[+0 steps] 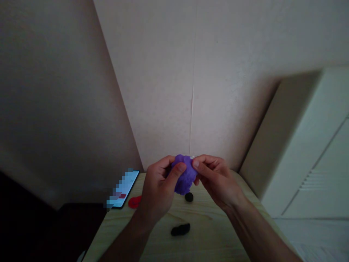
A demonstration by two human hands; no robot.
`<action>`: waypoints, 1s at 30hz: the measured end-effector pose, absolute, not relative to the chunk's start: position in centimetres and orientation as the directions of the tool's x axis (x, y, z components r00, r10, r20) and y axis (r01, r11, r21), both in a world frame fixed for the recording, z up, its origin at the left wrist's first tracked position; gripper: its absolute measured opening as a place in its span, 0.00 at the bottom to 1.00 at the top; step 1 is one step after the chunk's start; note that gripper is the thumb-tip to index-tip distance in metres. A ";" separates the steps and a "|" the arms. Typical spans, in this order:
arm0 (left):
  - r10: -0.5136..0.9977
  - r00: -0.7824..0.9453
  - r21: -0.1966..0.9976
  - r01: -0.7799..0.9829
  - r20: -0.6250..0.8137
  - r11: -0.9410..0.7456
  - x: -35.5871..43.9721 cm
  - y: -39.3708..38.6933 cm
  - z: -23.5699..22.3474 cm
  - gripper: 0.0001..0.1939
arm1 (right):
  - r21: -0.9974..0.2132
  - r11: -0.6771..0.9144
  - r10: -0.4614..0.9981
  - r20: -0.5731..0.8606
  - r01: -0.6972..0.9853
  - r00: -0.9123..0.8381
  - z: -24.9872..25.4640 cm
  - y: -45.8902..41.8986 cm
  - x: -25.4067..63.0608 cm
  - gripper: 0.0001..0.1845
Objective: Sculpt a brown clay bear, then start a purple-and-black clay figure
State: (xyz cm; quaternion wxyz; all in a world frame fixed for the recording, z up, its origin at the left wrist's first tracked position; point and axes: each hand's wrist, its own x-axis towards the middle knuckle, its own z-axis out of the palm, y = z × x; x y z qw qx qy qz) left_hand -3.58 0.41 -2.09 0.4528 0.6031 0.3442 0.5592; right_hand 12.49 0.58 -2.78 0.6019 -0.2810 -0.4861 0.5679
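A lump of purple clay [185, 177] is held up above a small wooden table [207, 236]. My left hand [159, 187] grips its left side, thumb pressed on the front. My right hand [214, 180] pinches its right side with thumb and fingers. Both hands are closed on the lump. Below it on the table lie a small black clay ball [189, 197] and a longer black clay piece [180, 229]. A red clay piece [134, 202] lies to the left, partly hidden behind my left hand.
A phone [124, 188] with a lit screen lies at the table's far left corner. Walls meet in a corner right behind the table. White furniture [313, 153] stands close on the right. A dark area lies to the left.
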 end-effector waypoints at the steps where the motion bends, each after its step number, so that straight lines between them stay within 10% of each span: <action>1: 0.923 0.139 0.932 -0.099 0.359 -0.348 -3.5 0.4 -2.1 0.20 | -0.877 0.164 0.959 0.249 -0.451 -0.134 -2.8 0.6 12.3 0.19; 15: 0.829 -0.046 0.829 0.094 0.557 -0.551 -3.2 0.7 -2.4 0.13 | -0.898 0.237 0.951 0.293 -0.372 -0.102 -3.5 0.8 12.0 0.19; 30: 0.930 0.221 0.944 -0.225 0.292 -0.243 -2.9 1.4 -3.2 0.18 | -0.900 0.423 0.890 0.435 -0.107 -0.135 -3.0 0.9 12.7 0.22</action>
